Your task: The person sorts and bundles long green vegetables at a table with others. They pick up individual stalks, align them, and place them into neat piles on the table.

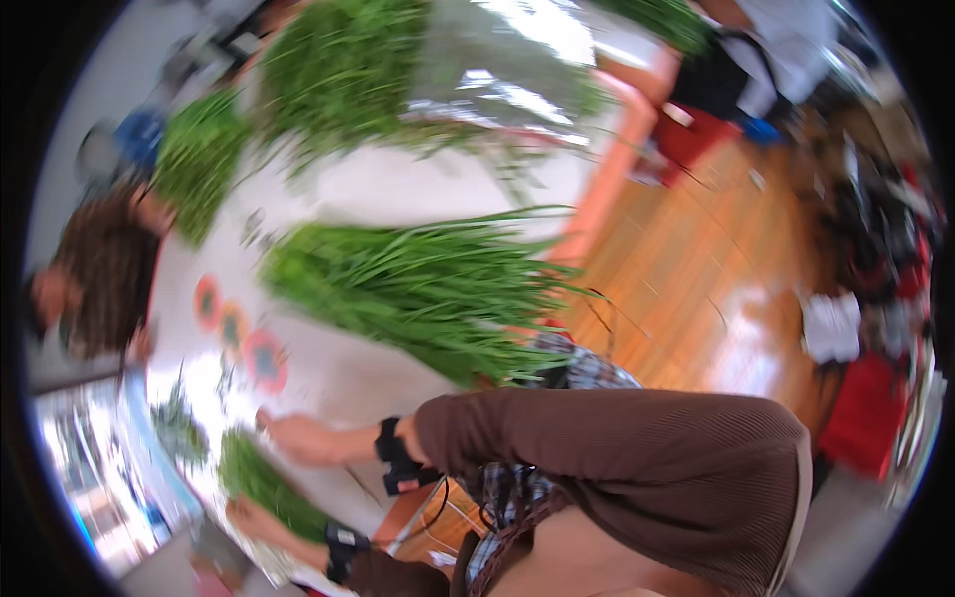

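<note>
My right hand (pixel 302 440) is over the pale tabletop (pixel 358 373), its fingers bent close together; blur hides whether anything thin is between them. Lower down, my left hand (pixel 261 522) touches the edge of a small bunch of long, thin green leaves (pixel 272 485), which look like chives. Whether its fingers close on the bunch is unclear. Both wrists wear black straps with small devices. A large loose pile of the same greens (pixel 418 291) lies beyond my right forearm, its leaf tips reaching past the table edge. A few loose sprigs (pixel 179 422) lie left of the small bunch.
More greens (pixel 343 82) are heaped at the far end, partly beside clear plastic film (pixel 500 74). A person in a dark patterned top (pixel 108 269) is at the table's left side, near another green heap (pixel 201 164). Wooden flooring (pixel 694 276) and clutter (pixel 873 246) lie to the right.
</note>
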`<state>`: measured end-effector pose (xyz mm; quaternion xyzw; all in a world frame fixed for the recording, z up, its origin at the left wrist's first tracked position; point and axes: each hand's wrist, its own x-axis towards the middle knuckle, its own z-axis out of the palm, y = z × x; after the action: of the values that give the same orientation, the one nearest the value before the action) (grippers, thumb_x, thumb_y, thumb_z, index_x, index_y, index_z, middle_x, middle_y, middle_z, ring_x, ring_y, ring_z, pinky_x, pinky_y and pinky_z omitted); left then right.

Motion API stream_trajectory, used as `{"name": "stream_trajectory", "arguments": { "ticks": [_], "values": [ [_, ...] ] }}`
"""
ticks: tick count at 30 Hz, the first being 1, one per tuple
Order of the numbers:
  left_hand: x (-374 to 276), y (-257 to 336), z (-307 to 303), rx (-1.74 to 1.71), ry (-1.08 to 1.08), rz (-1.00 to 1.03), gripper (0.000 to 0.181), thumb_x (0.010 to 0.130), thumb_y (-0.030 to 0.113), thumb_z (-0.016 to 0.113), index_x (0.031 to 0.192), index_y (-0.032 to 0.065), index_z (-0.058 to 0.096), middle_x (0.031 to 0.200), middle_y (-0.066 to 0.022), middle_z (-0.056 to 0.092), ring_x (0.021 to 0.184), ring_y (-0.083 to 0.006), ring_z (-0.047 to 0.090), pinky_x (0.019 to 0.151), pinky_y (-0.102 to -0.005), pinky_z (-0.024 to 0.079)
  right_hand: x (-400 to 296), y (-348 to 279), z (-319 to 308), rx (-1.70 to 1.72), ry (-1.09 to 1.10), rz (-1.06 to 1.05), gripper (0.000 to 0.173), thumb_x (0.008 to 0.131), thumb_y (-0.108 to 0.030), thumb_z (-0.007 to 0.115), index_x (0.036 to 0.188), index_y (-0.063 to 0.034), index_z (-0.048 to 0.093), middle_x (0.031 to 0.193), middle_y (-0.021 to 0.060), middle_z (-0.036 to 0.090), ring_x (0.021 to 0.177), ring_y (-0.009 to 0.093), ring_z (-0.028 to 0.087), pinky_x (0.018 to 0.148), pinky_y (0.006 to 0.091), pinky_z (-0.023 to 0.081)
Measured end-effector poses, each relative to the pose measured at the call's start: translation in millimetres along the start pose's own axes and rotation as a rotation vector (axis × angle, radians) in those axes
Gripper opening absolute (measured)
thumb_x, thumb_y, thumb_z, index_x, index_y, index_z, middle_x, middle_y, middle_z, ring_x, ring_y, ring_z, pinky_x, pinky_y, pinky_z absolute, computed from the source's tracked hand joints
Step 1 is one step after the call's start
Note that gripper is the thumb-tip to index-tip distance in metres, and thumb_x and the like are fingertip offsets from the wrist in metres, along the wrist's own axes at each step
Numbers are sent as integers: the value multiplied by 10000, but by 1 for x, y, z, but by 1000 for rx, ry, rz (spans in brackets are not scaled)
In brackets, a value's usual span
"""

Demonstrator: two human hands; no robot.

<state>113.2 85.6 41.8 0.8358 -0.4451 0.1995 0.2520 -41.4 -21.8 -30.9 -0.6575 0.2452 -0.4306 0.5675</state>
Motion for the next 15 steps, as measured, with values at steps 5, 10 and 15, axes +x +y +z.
{"name": "stream_trajectory", "arguments": {
  "ticks": [5, 10, 15],
  "values": [
    [4, 43, -6, -69, -21, 47, 219, 807, 111, 457, 918, -76, 487, 827, -237, 519, 759, -328, 507, 697, -382, 408, 2, -1, 2, 160, 114, 31, 242, 668, -19, 454, 897, 22, 389, 661, 192, 496, 656, 354, 505, 543, 412, 364],
    [-2, 135, 18, -92, -268, -146, 273, 808, 177, 490, 929, -68, 490, 849, -254, 519, 769, -365, 498, 719, -419, 400, 16, -16, -18, 347, 229, 290, 272, 688, -100, 520, 898, 42, 419, 700, 179, 527, 654, 331, 517, 561, 389, 394],
    [-16, 130, 41, -107, -275, 39, 283, 806, 185, 493, 933, -68, 488, 854, -255, 518, 775, -367, 498, 722, -420, 399, 19, -6, -21, 281, 241, 326, 272, 684, -247, 523, 748, 17, 527, 682, 160, 540, 644, 290, 532, 561, 360, 407]
  ]
}}
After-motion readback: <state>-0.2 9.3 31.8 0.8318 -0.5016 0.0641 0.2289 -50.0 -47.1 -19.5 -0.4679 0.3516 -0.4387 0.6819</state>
